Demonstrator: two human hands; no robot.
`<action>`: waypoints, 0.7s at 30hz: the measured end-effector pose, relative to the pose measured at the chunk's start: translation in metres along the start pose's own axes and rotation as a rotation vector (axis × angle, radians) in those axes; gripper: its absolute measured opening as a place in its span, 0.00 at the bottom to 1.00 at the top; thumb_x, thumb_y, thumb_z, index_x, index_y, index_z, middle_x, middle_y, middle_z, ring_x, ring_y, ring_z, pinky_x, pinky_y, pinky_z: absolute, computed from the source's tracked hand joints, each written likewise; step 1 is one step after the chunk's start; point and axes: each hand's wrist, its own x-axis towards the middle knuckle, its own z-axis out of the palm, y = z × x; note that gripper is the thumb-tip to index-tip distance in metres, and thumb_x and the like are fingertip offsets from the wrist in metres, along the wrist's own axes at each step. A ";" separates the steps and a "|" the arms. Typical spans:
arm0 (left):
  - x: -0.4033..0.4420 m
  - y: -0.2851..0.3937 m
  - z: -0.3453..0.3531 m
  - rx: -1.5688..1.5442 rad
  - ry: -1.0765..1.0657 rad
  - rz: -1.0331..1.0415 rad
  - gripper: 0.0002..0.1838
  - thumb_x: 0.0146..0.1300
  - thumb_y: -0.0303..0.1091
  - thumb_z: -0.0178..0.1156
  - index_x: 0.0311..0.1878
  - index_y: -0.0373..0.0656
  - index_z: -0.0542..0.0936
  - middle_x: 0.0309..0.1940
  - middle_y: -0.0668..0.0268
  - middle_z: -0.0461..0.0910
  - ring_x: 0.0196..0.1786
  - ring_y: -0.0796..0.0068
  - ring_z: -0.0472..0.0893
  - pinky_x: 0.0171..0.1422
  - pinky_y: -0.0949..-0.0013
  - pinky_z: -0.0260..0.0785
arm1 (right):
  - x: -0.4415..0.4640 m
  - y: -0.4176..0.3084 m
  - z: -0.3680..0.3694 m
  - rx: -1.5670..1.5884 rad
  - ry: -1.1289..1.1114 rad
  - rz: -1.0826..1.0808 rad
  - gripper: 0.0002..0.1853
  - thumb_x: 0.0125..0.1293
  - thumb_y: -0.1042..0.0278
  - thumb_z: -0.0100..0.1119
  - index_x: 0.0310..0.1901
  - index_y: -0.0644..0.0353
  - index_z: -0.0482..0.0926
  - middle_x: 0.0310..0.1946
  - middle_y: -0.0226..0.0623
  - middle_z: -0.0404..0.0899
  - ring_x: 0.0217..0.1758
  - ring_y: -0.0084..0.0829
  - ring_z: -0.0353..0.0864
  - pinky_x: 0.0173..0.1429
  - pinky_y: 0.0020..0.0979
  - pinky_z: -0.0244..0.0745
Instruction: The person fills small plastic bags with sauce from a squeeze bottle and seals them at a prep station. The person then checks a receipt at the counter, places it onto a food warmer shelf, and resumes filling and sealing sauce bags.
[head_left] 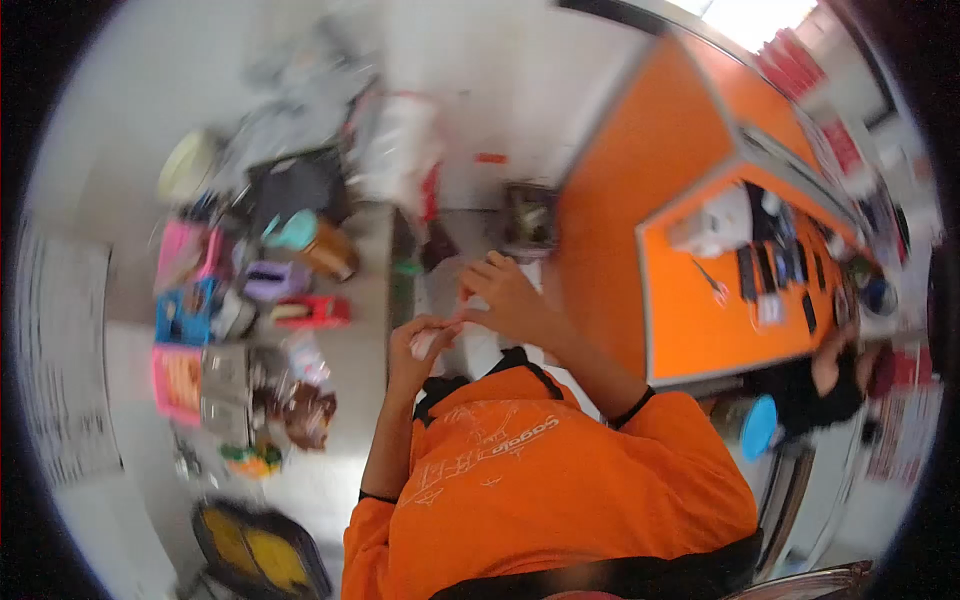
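Observation:
Both of my hands are raised close together in front of the orange shirt point(560, 490), over the gap between two tables. My left hand point(420, 350) has its fingers curled round a small pale item point(424, 343), too blurred to name. The fingers of my right hand point(500, 298) are bent, with thumb and fingertips near those of my left hand. Something small and pinkish point(458, 322) shows between the two hands; whether each hand grips it is hard to tell.
Left, a table point(350, 430) carries pink and blue baskets point(183, 310), a brown cup point(325, 250) and a red item point(312, 311). Right, an orange table point(690, 340) holds scissors point(714, 285) and dark devices point(765, 268). Another person's arm point(828, 365) is beyond. A chair point(262, 555) stands lower left.

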 end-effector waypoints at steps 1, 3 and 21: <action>0.010 0.005 0.020 -0.003 -0.030 -0.038 0.07 0.60 0.32 0.66 0.37 0.39 0.83 0.28 0.68 0.83 0.28 0.86 0.76 0.28 0.80 0.64 | -0.016 -0.001 -0.016 -0.077 0.091 0.033 0.17 0.57 0.57 0.70 0.34 0.61 0.73 0.29 0.37 0.79 0.32 0.31 0.79 0.33 0.33 0.72; 0.026 0.014 0.062 -0.005 -0.095 -0.118 0.06 0.60 0.30 0.65 0.37 0.38 0.82 0.29 0.66 0.84 0.27 0.86 0.76 0.27 0.80 0.63 | -0.052 -0.002 -0.047 -0.005 0.140 0.247 0.17 0.59 0.57 0.68 0.35 0.61 0.75 0.31 0.37 0.81 0.33 0.32 0.80 0.35 0.33 0.73; 0.058 0.003 0.325 0.461 -0.576 0.655 0.05 0.59 0.26 0.61 0.32 0.39 0.74 0.23 0.62 0.75 0.22 0.63 0.74 0.28 0.66 0.65 | -0.258 0.026 -0.164 -0.171 0.498 0.854 0.10 0.65 0.63 0.56 0.38 0.62 0.75 0.24 0.45 0.78 0.24 0.45 0.80 0.31 0.40 0.76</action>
